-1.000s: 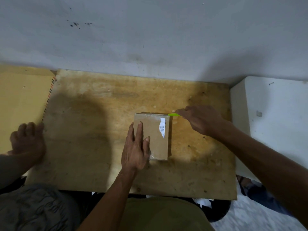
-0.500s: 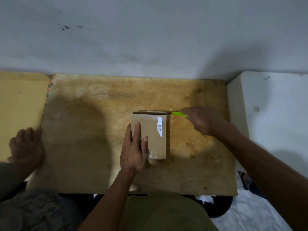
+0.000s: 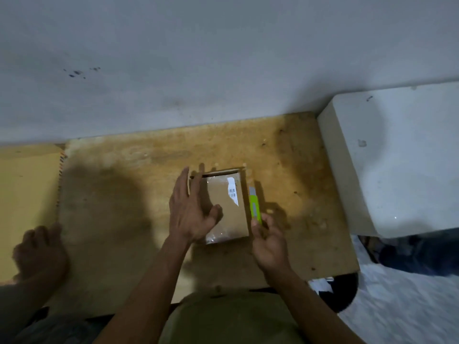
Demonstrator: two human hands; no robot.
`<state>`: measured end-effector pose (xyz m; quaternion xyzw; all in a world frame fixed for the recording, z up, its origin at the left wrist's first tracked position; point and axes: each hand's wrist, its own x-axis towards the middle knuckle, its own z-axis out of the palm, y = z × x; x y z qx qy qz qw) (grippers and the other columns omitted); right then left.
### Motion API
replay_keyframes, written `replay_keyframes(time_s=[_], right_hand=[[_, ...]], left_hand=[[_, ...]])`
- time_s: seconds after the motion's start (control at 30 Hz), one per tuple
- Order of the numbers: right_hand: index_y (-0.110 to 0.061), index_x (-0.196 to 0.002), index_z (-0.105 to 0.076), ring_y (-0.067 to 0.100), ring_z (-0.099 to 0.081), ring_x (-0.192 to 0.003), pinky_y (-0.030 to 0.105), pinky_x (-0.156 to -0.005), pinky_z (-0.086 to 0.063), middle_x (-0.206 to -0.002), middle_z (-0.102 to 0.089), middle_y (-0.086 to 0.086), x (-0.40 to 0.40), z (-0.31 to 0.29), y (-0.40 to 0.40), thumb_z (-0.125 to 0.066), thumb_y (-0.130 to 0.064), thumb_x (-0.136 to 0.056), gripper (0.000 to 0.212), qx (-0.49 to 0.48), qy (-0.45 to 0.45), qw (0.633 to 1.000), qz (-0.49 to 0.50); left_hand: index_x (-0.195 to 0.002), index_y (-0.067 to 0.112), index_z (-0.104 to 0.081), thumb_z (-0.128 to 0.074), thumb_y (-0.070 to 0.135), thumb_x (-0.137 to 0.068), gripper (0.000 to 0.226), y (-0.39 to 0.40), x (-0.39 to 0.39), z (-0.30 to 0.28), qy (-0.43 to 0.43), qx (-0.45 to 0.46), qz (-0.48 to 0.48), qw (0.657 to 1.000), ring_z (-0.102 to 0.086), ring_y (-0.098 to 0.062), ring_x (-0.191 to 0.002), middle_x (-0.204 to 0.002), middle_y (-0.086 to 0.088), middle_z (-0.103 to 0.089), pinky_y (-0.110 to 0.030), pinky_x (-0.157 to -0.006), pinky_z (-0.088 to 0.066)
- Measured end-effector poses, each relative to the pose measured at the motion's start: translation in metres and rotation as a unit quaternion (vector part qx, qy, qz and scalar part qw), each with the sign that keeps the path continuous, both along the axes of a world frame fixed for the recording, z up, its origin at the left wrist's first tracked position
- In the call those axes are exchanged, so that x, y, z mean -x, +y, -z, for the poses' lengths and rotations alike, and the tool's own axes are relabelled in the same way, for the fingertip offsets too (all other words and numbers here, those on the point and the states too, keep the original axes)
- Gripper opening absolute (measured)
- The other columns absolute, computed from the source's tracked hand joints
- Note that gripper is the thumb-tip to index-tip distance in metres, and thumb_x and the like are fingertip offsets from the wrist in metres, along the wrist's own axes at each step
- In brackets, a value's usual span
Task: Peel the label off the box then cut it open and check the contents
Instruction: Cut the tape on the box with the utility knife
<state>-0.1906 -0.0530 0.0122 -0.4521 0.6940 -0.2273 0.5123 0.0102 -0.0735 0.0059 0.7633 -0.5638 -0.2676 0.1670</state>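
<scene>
box: small flat brown cardboard box [image 3: 224, 207] lies on the wooden board [image 3: 124, 194], near its middle, just in front of the person.
label: white barcode label [image 3: 232, 191] sits on the top face toward the far right corner; it looks torn or partly lifted, not fully off.
wrap: clear tape or film shines over the far end and the near left corner; extent hard to tell.
left hand: left hand [image 3: 192, 214] is over the box's left half, fingers spread wide, thumb on the top face; blurred, so whether the palm presses down or hovers is unclear. Holds nothing.
right hand: right hand [image 3: 267, 242] is closed round the tail of the green utility knife [image 3: 255, 207], which points away along the box's right edge, just beside it. Blade length out: cannot tell.
far edge: dark gap along the far end suggests that seam is already slit; a judgement.
handling: likely light, and will slide on the board unless pinned. Cardboard stiff at the edges, top panel will give under pressure. Tape slick.
where to hold: flat palm on the top face, left of the cut line, fingers clear of the right seam.
risk: shallow blade, contents unknown.
other: a foot [image 3: 41, 249] rests at the board's left edge; white block [image 3: 397, 157] on the right.
</scene>
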Motion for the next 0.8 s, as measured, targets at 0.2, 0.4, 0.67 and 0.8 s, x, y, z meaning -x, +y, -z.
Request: replay_keyframes(time_s=[0.2, 0.4, 0.67, 0.8], right_hand=[[-0.037, -0.107, -0.053, 0.02, -0.063, -0.085, 0.038, -0.072, -0.056, -0.096, -0.065, -0.001, -0.037, 0.001, 0.025, -0.05, -0.039, -0.099, 0.009, -0.083, -0.053, 0.981, 0.17], [-0.042, -0.096, -0.054, 0.02, -0.064, -0.088, 0.033, -0.083, -0.052, -0.099, -0.067, -0.002, -0.044, -0.007, 0.002, -0.053, -0.038, -0.096, 0.005, -0.017, -0.054, 0.972, 0.229], [-0.019, -0.107, -0.06, 0.022, -0.059, -0.084, 0.033, -0.074, -0.046, -0.094, -0.064, 0.004, -0.03, -0.02, -0.071, -0.048, -0.027, -0.099, 0.017, 0.076, 0.058, 0.994, -0.052], [-0.016, -0.111, -0.061, 0.019, -0.055, -0.086, 0.028, -0.073, -0.038, -0.094, -0.061, 0.002, -0.027, -0.016, -0.086, -0.048, -0.027, -0.1, 0.02, 0.08, 0.1, 0.985, -0.112]], left_hand=[[-0.156, 0.035, -0.011, -0.066, 0.057, -0.077, 0.099, -0.036, -0.024, -0.004, -0.041, -0.122, 0.145, 0.981, -0.011, -0.022, -0.152, -0.163, 0.002, -0.023, -0.063, -0.119, -0.003], [-0.151, 0.027, -0.031, -0.067, 0.057, -0.08, 0.084, -0.005, -0.024, -0.009, -0.014, -0.091, 0.02, 0.996, -0.043, -0.036, -0.127, -0.14, -0.012, -0.05, -0.046, -0.103, -0.041], [-0.145, 0.024, -0.037, -0.076, 0.047, -0.078, 0.081, 0.048, 0.005, -0.001, 0.135, -0.055, -0.228, 0.963, -0.059, -0.034, -0.113, -0.122, -0.014, -0.063, -0.042, -0.091, -0.052], [-0.145, 0.017, -0.037, -0.078, 0.037, -0.08, 0.079, 0.053, 0.024, -0.004, 0.131, -0.042, -0.248, 0.959, -0.054, -0.036, -0.115, -0.123, -0.016, -0.055, -0.039, -0.09, -0.045]])
